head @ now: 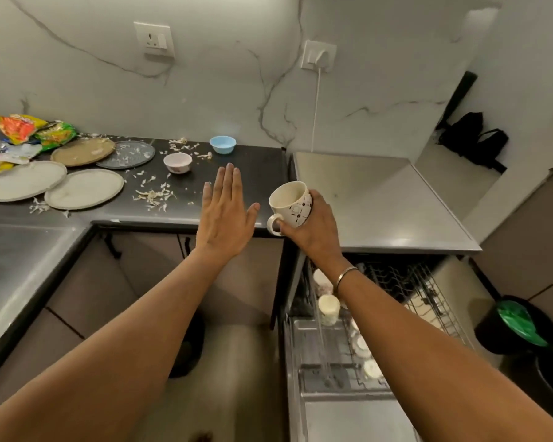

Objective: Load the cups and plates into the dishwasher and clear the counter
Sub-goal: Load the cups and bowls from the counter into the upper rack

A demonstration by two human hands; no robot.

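a: one cup (292, 204), white with dark marks, tilted: where?
b: in the right hand (313, 229), fingers curled round its body, above the counter (256, 173) edge, over the open dishwasher rack (425, 288).
a: left hand (225, 215)?
b: flat, palm down, fingers straight and together, holding nothing.
a: containers?
b: the rack holds pale cups (329, 309); a pink bowl (177, 162), a blue bowl (223, 144) and plates (83, 188) sit on the counter.

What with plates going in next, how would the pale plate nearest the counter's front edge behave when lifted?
The pale plate looks flat and stiff, so it probably won't flex. Its low rim lies flush on the counter, so it is likely awkward to get a grip under. If ceramic, it could chip when knocked.
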